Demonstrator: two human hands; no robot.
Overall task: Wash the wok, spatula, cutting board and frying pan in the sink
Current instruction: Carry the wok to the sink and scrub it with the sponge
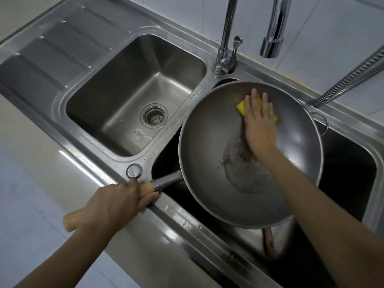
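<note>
Over right basin: hands (116,202) grip wok (249,183), press sponge (242,107).

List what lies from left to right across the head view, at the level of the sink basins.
Ribbed draining board → small left basin with its drain strainer → wok over the right basin → yellow sponge → right hand pressing it → wok's small loop handle.

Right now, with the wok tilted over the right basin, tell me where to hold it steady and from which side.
Hold the wok by its wooden handle, coming from the near left, where the handle juts over the sink's front rim. The left hand already wraps it there, leaving the right hand free to press the sponge.
</note>
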